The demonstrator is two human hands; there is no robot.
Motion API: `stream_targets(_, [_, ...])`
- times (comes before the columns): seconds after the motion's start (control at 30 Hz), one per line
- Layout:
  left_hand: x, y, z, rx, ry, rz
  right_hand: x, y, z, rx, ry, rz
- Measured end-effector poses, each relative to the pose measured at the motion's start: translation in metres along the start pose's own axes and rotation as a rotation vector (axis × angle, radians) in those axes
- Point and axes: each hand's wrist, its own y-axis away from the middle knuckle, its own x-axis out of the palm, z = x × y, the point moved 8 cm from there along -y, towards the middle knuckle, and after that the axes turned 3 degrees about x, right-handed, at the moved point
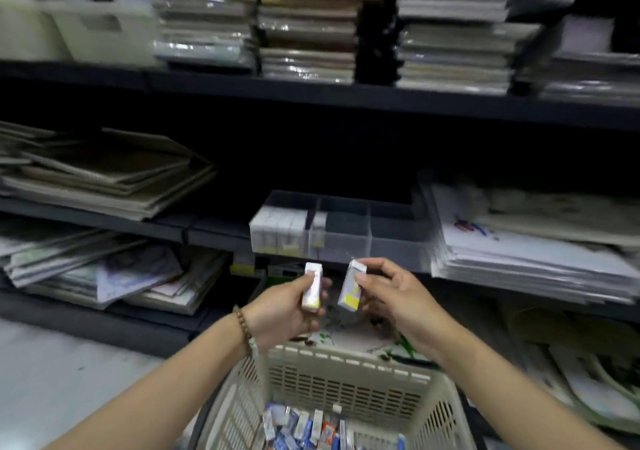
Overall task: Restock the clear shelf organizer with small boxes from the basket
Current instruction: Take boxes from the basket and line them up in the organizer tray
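Observation:
A clear shelf organizer (pixel 349 238) sits on the middle shelf, split into compartments. Its left compartment holds a row of small white boxes (pixel 278 233), and one more box (pixel 318 229) stands in the second compartment. The right compartments look bare. My left hand (pixel 287 307) grips a small white and yellow box (pixel 312 287) just below the organizer. My right hand (pixel 391 293) pinches a second white and yellow box (pixel 351 288) beside it. A beige plastic basket (pixel 346 384) stands below my arms, with several small boxes (pixel 304 429) lying in its bottom.
Dark shelves (pixel 311 93) hold stacks of wrapped paper pads and sketchbooks above and on both sides of the organizer. White paper stacks (pixel 519 259) lie right of it. A beige bin (pixel 100 30) sits top left. Pale floor (pixel 52 373) shows at lower left.

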Motion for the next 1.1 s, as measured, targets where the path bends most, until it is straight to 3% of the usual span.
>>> stream_targets(0.13, [0.033, -0.004, -0.002, 0.017, -0.028, 0.189, 0.008, -0.004, 0.006, -0.053, -0.004, -0.030])
stream_targets(0.27, [0.047, -0.010, -0.003, 0.021, -0.055, 0.237, 0.000, -0.008, 0.017, -0.129, 0.145, -0.115])
stream_targets(0.47, [0.041, -0.009, -0.020, 0.120, -0.366, 0.351, -0.009, -0.019, 0.008, 0.001, 0.001, -0.093])
stream_targets(0.6, [0.018, -0.012, -0.032, 0.158, -0.614, 0.258, 0.003, -0.029, 0.003, 0.148, -0.209, 0.044])
stream_targets(0.73, [0.003, -0.016, -0.053, 0.296, -0.706, 0.225, 0.019, -0.044, 0.017, 0.139, -0.102, 0.187])
stream_targets(0.93, [-0.025, -0.024, -0.097, 0.591, -0.575, -0.089, 0.026, -0.082, 0.053, -0.025, 0.081, 0.170])
stream_targets(1.1, [-0.077, -0.021, -0.115, 0.716, -0.773, -0.376, 0.010, -0.123, 0.076, -0.019, 0.216, 0.078])
